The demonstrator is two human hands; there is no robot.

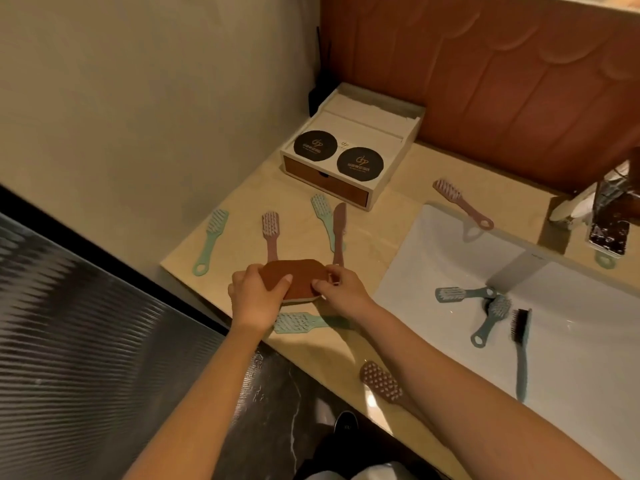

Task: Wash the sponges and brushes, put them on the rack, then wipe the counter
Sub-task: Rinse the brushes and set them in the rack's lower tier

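The desk (pixel 398 209) carries nearly everything, and the sponge (pixel 298 277) is at its near left part, between my two hands. I cannot tell whether it rests on the desk or is just lifted off it. The left hand (pixel 254 299) grips its left end, thumb on top. The right hand (pixel 341 292) pinches its right end. It is a brown pad with a pale underside. I judge it light, soft and squashy, heavier and slicker once wet, so holding it across the ends with the fingers wrapped round suits it.

To the right lies the white sink (pixel 588 358), where the washing belongs. At the desk's back corner stands a drawer box (pixel 360 133) with two black discs (pixel 315 146) on top, well clear of my path. The tap (pixel 609 216) is at the far right edge.

Brushes lie all round. Three are in the sink: two grey-blue brushes (pixel 491 318) and a dark-bristled brush (pixel 521 355). A mint brush (pixel 301 322) lies just below my hands. A brown brush (pixel 381 381) sits near the front edge, right under the line from sponge to sink, so I would carry high over it. Beyond the sponge are a pink brush (pixel 270 233) and an outer mint brush (pixel 211 242). They look stiff and light, best taken by the handle. I see no rack.
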